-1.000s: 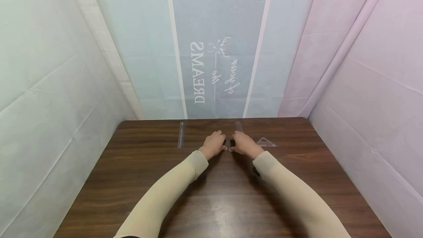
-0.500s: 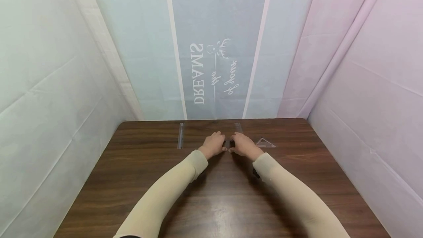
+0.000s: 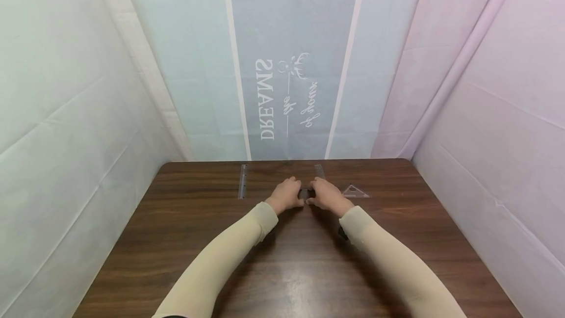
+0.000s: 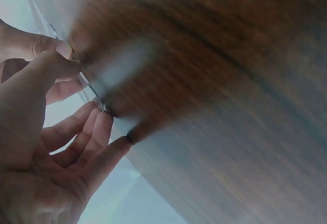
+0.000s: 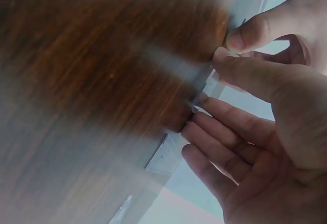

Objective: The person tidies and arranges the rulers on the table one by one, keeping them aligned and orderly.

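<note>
A small clear, flat plastic piece (image 3: pixel 304 194) lies on the table between my two hands; its kind cannot be told. My left hand (image 3: pixel 286 194) holds its left side, thumb at the near edge and fingers at the far edge. In the left wrist view the piece (image 4: pixel 91 87) shows as a thin bright strip. From the other side my right hand (image 3: pixel 327 194) holds it the same way, the two thumbs almost touching. The right wrist view shows the plastic (image 5: pixel 209 83) between thumb and fingers, partly hidden by them.
On the wooden table (image 3: pixel 282 259), a clear ruler (image 3: pixel 243 181) lies to the left. A second clear ruler (image 3: pixel 319 171) shows partly behind my right hand. To the right lies a clear set square (image 3: pixel 355 191). Fabric walls (image 3: pixel 287 63) stand at the back and sides.
Both hands stay almost in place around the clear piece. Slightly more of it shows between them now. The rulers and set square have not moved.
</note>
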The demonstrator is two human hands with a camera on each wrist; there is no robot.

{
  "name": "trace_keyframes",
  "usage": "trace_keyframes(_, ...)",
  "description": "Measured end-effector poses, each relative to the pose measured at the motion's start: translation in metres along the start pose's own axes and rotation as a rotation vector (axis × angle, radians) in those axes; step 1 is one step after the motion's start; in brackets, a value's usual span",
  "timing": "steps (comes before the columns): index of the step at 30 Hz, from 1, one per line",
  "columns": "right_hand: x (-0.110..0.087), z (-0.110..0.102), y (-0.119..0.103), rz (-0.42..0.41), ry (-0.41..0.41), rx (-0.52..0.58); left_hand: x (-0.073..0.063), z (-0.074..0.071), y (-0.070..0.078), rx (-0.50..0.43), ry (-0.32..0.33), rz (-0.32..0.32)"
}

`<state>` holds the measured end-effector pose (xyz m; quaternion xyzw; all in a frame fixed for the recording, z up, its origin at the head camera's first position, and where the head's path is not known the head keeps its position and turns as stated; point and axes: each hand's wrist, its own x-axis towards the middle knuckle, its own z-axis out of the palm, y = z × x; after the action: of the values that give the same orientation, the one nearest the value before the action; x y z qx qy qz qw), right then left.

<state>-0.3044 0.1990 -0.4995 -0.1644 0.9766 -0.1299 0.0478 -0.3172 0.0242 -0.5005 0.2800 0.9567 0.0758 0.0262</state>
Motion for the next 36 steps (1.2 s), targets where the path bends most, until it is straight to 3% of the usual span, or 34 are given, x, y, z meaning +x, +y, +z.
trace_keyframes(8,-0.007,0.001,0.002,-0.055,0.024,-0.008,-0.006,0.002,-0.004,-0.031,-0.004,0.012)
trace_keyframes(13,-0.009,0.002,0.0,-0.084,0.039,-0.008,-0.012,0.005,-0.011,-0.002,0.008,0.025)
trace_keyframes(28,-0.014,0.003,-0.016,-0.169,0.098,0.048,-0.037,-0.003,-0.037,-0.049,0.067,0.083)
trace_keyframes(36,-0.018,0.005,-0.025,-0.213,0.065,0.066,-0.055,-0.005,-0.047,-0.066,0.093,0.11)
